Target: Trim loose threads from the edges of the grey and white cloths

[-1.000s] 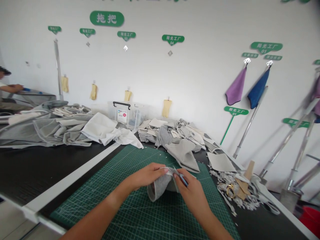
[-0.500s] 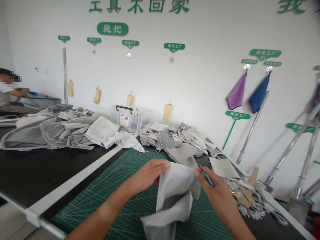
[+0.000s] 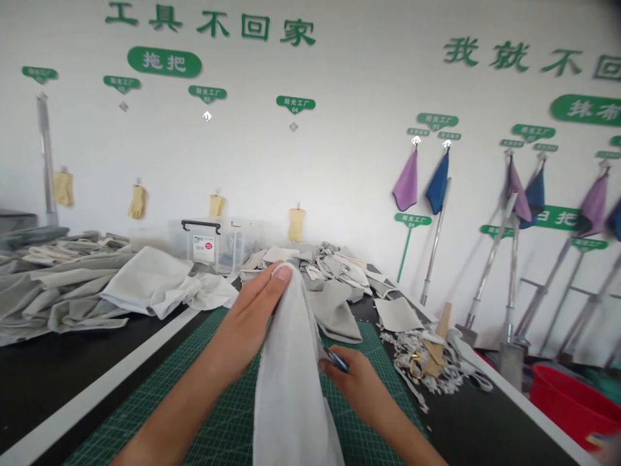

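My left hand (image 3: pixel 255 304) pinches the top of a white-grey cloth piece (image 3: pixel 291 388) between thumb and fingers, holding it up so that it hangs in a long fold over the green cutting mat (image 3: pixel 169 382). My right hand (image 3: pixel 356 378) is closed round small blue-handled thread snips (image 3: pixel 337 359), close against the cloth's right edge. The snips' tip is partly hidden at that edge, and I cannot tell whether the right fingers also grip the fabric.
A grey cloth pile (image 3: pixel 53 285) lies at left, scraps (image 3: pixel 334 265) at the back. Right of the mat are trimmings (image 3: pixel 436 375) with gold-handled scissors (image 3: pixel 416 366). A clear plastic box (image 3: pixel 228 249) stands behind. A red bucket (image 3: pixel 572 401) is beyond the right edge.
My left hand has lifted the cloth, which now hangs lengthwise. My right hand has moved from the cloth's top corner down to its right side. The view has turned right.
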### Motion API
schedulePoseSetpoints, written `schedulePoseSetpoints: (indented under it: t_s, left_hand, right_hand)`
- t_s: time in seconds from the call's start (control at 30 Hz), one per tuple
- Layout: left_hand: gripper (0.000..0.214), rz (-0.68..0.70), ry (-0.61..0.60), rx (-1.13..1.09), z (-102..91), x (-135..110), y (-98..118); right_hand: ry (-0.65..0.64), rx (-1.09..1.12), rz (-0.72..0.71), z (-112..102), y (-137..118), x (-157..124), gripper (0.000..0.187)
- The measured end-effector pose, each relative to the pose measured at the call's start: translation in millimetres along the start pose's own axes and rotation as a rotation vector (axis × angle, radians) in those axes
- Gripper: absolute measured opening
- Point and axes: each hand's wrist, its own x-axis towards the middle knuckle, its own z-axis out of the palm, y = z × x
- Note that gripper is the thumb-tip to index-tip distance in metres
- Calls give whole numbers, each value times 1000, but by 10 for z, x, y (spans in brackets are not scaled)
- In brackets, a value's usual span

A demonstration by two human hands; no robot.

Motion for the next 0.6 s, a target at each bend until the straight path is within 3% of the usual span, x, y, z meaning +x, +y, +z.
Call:
schedulePoseSetpoints:
  t_s: [0.17, 0.23, 0.33, 0.47, 0.6]
  left_hand:
    - [52, 96, 48, -69, -139, 201, 169]
    - [54, 96, -15, -99, -170, 259, 219]
    - [53, 67, -195, -138, -139, 314, 266]
    - [50, 77, -339, -211, 25, 404, 290]
    - [47, 126, -322, -344, 180, 601, 349]
  right_hand:
    - [54, 43, 34, -368, 98, 107, 34]
    - [64, 109, 29, -562, 18, 99, 34]
    - [-47, 288, 123, -717, -157, 32, 41]
    - [-167, 481, 185, -593, -307, -42, 49]
    - [-283, 669, 252, -287, -246, 14, 37]
